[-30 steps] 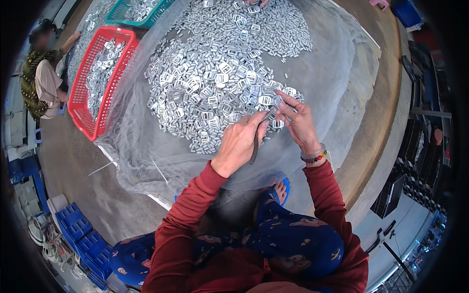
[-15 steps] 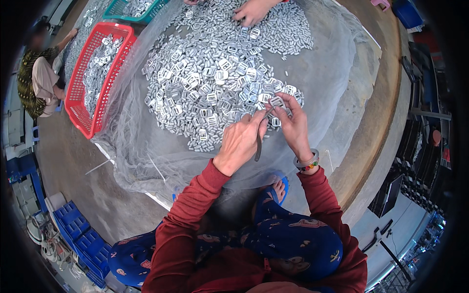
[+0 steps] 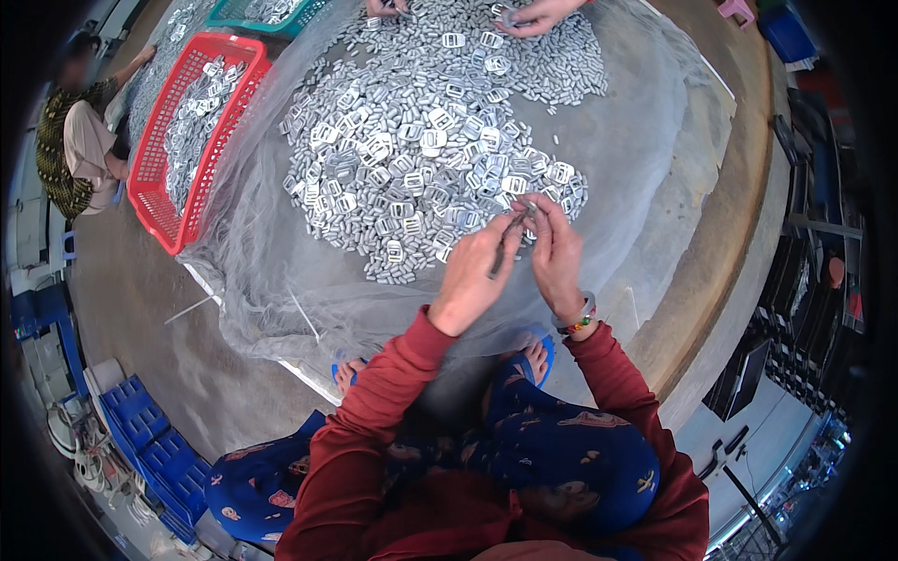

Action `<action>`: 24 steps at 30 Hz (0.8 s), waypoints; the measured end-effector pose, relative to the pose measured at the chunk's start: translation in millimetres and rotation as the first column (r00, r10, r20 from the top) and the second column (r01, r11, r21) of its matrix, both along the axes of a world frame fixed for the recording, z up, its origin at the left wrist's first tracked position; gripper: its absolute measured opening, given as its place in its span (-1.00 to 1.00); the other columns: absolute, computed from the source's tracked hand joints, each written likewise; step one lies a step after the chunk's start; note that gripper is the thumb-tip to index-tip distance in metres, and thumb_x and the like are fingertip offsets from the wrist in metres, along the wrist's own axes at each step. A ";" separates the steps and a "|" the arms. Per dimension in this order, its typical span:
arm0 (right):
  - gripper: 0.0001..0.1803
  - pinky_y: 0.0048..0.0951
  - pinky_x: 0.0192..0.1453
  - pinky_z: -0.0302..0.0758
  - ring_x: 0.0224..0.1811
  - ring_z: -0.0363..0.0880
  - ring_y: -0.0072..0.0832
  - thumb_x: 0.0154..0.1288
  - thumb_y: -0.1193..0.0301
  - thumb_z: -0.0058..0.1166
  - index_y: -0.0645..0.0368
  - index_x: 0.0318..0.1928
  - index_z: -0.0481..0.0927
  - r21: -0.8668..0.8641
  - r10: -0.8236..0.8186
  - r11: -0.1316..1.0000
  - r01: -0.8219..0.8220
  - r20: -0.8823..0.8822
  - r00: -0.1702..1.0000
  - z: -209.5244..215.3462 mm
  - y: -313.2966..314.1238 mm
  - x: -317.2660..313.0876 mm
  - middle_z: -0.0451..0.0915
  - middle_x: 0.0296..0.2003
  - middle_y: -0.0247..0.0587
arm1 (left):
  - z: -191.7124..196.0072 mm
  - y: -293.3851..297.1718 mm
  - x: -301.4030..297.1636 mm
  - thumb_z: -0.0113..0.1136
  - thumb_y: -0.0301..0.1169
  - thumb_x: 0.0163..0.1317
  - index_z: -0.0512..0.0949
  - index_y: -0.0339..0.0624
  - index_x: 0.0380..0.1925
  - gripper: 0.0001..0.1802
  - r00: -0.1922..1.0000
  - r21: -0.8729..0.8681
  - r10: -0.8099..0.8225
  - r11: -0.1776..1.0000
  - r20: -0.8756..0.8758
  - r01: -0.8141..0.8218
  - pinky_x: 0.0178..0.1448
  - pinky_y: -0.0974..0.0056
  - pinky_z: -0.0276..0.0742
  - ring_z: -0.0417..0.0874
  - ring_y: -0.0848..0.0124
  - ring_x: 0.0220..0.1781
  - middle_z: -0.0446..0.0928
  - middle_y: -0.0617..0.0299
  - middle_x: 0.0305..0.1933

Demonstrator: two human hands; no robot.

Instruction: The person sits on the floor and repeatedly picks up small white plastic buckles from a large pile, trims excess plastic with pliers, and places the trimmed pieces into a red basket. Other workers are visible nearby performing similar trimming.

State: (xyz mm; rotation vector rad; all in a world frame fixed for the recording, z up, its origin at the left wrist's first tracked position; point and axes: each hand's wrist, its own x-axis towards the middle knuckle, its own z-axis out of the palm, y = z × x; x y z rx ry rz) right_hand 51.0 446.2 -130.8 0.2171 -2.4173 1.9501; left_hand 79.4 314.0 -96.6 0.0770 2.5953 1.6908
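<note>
My left hand (image 3: pixel 470 279) is closed round a thin, dark metal tool (image 3: pixel 498 262), whose exact kind I cannot make out. Its upper end meets a small silver buckle (image 3: pixel 531 208) pinched in the fingertips of my right hand (image 3: pixel 558 254). The buckle is tilted and partly covered by the fingers. Both hands are over the near right edge of a heap of loose silver buckles (image 3: pixel 433 140) mixed with small grey pellets (image 3: pixel 391 271). The heap lies on sheer grey netting (image 3: pixel 271 323).
A red basket (image 3: pixel 142 173) of buckles stands at the left, with a green basket (image 3: pixel 245 24) behind it. Across the heap, another person's hands (image 3: pixel 535 17) handle pieces. Another person (image 3: pixel 79 140) crouches at far left. Blue sandals (image 3: pixel 546 360) are below.
The buckle has turned from face-up to nearly edge-on as my hands drew closer together. Across the heap, the other person's hand has lifted from the pellets and moved right.
</note>
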 end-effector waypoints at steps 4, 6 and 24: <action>-0.76 -0.49 -0.12 0.58 -0.11 0.65 -0.48 0.48 0.59 -0.22 0.28 0.05 0.46 0.074 -0.049 0.996 0.042 0.102 0.994 -15.3 -3.6 2.9 0.63 -0.14 -0.08 | -12.0 16.2 2.8 0.02 -0.44 0.31 0.48 -0.25 -0.13 -0.81 0.992 -0.357 0.083 0.933 0.100 -0.042 -0.39 -0.09 0.48 0.61 -0.13 -0.46 0.56 -0.17 -0.52; -0.75 -0.49 -0.15 0.57 -0.13 0.64 -0.51 0.48 0.59 -0.23 0.25 0.06 0.45 -0.231 -0.073 0.965 0.123 0.214 0.974 -22.7 -5.9 1.4 0.62 -0.13 -0.11 | -18.5 16.6 -0.8 0.02 -0.42 0.31 0.47 -0.28 -0.18 -0.82 0.993 -0.303 0.104 0.949 0.061 -0.081 -0.41 -0.08 0.50 0.63 -0.12 -0.47 0.56 -0.18 -0.52; -0.78 -0.54 -0.34 0.53 -0.40 0.47 -0.65 0.45 0.52 -0.18 0.28 -0.04 0.52 -0.072 -0.157 0.980 0.184 0.281 0.947 -23.9 11.1 -19.7 0.58 -0.29 -0.28 | -11.8 29.6 -6.3 0.03 -0.46 0.28 0.40 -0.30 -0.25 -0.87 0.999 -0.459 0.030 0.888 0.024 -0.016 -0.42 -0.05 0.51 0.63 -0.10 -0.48 0.54 -0.19 -0.43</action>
